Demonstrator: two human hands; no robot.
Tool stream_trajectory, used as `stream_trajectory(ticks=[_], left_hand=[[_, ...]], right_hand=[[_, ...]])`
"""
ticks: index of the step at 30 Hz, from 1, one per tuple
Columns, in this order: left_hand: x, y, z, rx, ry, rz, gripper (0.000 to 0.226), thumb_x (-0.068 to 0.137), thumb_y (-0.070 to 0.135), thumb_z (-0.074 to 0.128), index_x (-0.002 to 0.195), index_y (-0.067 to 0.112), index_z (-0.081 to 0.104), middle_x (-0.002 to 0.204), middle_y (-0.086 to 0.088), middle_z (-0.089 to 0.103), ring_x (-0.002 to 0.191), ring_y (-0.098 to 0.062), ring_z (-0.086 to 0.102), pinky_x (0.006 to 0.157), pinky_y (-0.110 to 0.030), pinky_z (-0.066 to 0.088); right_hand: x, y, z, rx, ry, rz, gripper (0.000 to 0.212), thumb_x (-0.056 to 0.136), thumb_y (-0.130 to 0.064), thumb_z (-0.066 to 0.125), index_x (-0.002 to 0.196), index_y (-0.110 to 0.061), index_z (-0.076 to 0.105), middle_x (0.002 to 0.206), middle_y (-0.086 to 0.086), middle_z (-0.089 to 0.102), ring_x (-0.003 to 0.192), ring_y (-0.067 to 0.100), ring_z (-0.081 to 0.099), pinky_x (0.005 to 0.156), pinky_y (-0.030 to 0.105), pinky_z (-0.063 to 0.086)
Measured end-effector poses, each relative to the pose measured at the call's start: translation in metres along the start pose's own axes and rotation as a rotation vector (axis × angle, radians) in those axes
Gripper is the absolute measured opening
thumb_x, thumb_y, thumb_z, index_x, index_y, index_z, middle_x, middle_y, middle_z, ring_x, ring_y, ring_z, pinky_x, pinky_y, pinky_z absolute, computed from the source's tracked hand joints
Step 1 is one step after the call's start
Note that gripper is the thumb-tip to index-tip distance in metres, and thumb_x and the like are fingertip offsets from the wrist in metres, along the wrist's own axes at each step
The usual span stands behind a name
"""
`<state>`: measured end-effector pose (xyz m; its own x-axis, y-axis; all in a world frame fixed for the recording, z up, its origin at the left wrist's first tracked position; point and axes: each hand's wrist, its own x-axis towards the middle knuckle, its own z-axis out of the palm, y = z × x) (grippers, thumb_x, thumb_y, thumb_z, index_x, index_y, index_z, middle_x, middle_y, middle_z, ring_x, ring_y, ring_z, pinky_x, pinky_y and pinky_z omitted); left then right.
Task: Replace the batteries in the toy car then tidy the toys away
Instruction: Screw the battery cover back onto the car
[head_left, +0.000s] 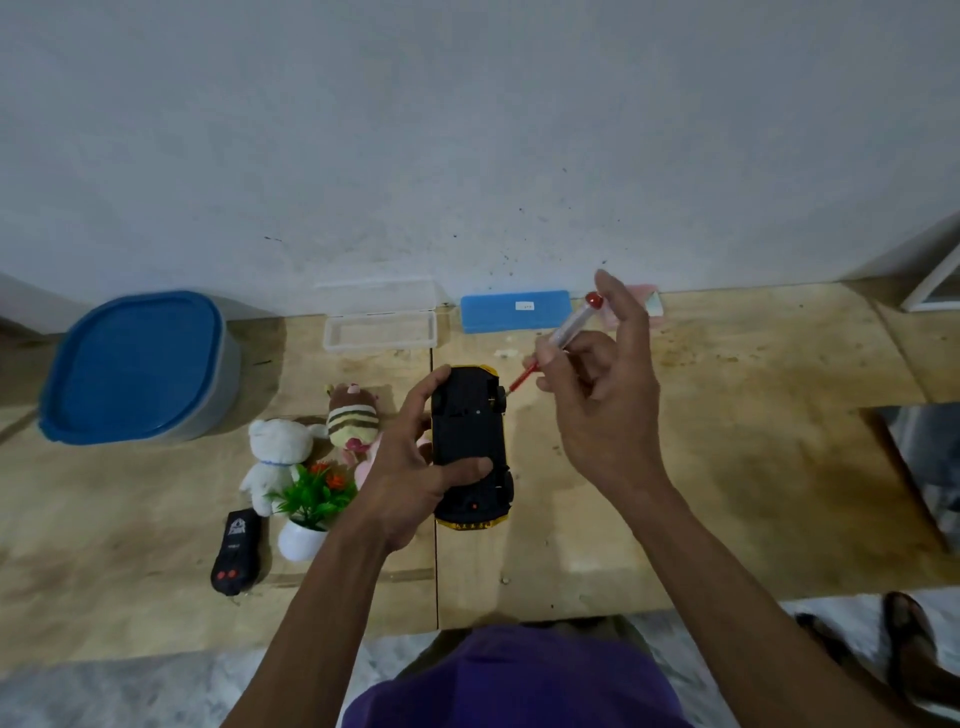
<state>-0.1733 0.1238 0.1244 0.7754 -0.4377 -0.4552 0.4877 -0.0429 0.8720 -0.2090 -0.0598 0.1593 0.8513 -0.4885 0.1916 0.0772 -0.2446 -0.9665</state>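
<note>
Yellow toy car (470, 447) flipped underside up at frame centre, black chassis showing, held above the wooden worktop (727, 467). Left hand (410, 467) wrapped around the car from its 9 o'clock side, thumb pressed across the underside, fingers curled over the far edge. Right hand (602, 395) at 2 o'clock from the car, pinching a red-tipped screwdriver (558, 340), clear handle angled up, tip just beside the car's far wheel; contact unclear. At 9 o'clock from the car: striped plush (353, 415), white plush (278, 457), small potted plant (311, 499), black remote (236, 553). At 10 o'clock, blue-lidded tub (137, 366). At 12 o'clock, against the wall: open clear case (379, 325) and blue case (514, 310)
</note>
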Motion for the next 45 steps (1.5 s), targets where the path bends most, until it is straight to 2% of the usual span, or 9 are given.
stream_trajectory(ticks=[5,20,23,28,32,35,40,42,45], left_hand=[[-0.009,0.006,0.001,0.001,-0.011,0.071,0.101,0.064,-0.005,0.085,0.137,0.054,0.048,0.134,-0.008,0.056,0.118,-0.036,0.061,0.09,-0.059,0.057],[-0.031,0.002,-0.009,0.025,-0.001,0.123,0.101,0.063,-0.001,0.087,0.138,0.053,0.047,0.137,-0.006,0.055,0.118,-0.037,0.061,0.089,-0.057,0.058],[-0.034,0.003,-0.008,0.03,-0.005,0.132,0.101,0.067,-0.007,0.086,0.139,0.053,0.047,0.137,-0.006,0.055,0.117,-0.037,0.062,0.087,-0.057,0.059],[-0.04,0.003,-0.005,0.06,0.011,0.156,0.1,0.069,-0.011,0.085,0.14,0.049,0.047,0.134,-0.006,0.056,0.114,-0.032,0.064,0.086,-0.051,0.061],[-0.045,0.001,-0.004,0.066,0.011,0.171,0.1,0.069,-0.011,0.084,0.142,0.046,0.046,0.135,-0.004,0.056,0.112,-0.025,0.065,0.081,-0.043,0.062],[-0.049,0.0,-0.003,0.06,0.009,0.177,0.1,0.069,-0.012,0.084,0.142,0.045,0.046,0.133,-0.005,0.056,0.11,-0.023,0.065,0.079,-0.038,0.062],[-0.052,-0.002,-0.002,0.05,0.016,0.18,0.1,0.068,-0.012,0.085,0.141,0.045,0.047,0.136,-0.006,0.053,0.116,-0.025,0.062,0.084,-0.046,0.062],[-0.053,-0.003,0.0,0.053,0.02,0.183,0.1,0.068,-0.013,0.084,0.141,0.043,0.047,0.135,-0.007,0.053,0.112,-0.021,0.064,0.082,-0.044,0.062],[-0.055,-0.004,0.002,0.066,0.022,0.19,0.099,0.069,-0.013,0.084,0.143,0.042,0.046,0.133,-0.008,0.055,0.103,-0.009,0.067,0.078,-0.038,0.062]], right_hand=[[-0.014,-0.016,0.016,-0.058,-0.011,-0.143,0.062,0.098,-0.01,0.063,0.15,-0.026,0.033,0.093,0.001,0.075,0.085,0.012,0.074,0.079,0.039,0.062],[-0.036,-0.019,0.025,-0.035,0.018,-0.155,0.06,0.097,-0.011,0.065,0.147,-0.025,0.036,0.093,0.001,0.075,0.087,0.01,0.074,0.079,0.041,0.061],[-0.038,-0.02,0.023,-0.046,0.024,-0.174,0.059,0.097,-0.01,0.065,0.146,-0.024,0.036,0.093,0.0,0.075,0.087,0.008,0.074,0.08,0.035,0.061],[-0.044,-0.024,0.02,-0.097,-0.024,-0.253,0.058,0.096,-0.006,0.065,0.145,-0.025,0.038,0.101,0.001,0.074,0.093,0.005,0.073,0.081,0.017,0.056],[-0.042,-0.026,0.017,-0.147,-0.033,-0.319,0.059,0.092,-0.009,0.072,0.141,-0.026,0.043,0.108,-0.005,0.067,0.093,0.002,0.068,0.079,0.014,0.055],[-0.039,-0.028,0.015,-0.156,-0.069,-0.335,0.056,0.093,-0.005,0.07,0.142,-0.021,0.047,0.107,-0.005,0.068,0.095,0.002,0.069,0.08,0.018,0.058],[-0.035,-0.034,0.013,-0.196,-0.08,-0.369,0.049,0.091,-0.01,0.073,0.136,-0.017,0.054,0.11,-0.01,0.064,0.093,-0.009,0.061,0.076,0.007,0.052],[-0.035,-0.035,0.013,-0.17,-0.098,-0.339,0.047,0.093,-0.008,0.07,0.136,-0.017,0.054,0.105,-0.014,0.065,0.092,-0.005,0.065,0.078,0.01,0.053],[-0.036,-0.036,0.013,-0.186,-0.109,-0.377,0.045,0.093,-0.009,0.07,0.136,-0.012,0.057,0.11,-0.006,0.067,0.092,0.006,0.067,0.074,0.018,0.058]])
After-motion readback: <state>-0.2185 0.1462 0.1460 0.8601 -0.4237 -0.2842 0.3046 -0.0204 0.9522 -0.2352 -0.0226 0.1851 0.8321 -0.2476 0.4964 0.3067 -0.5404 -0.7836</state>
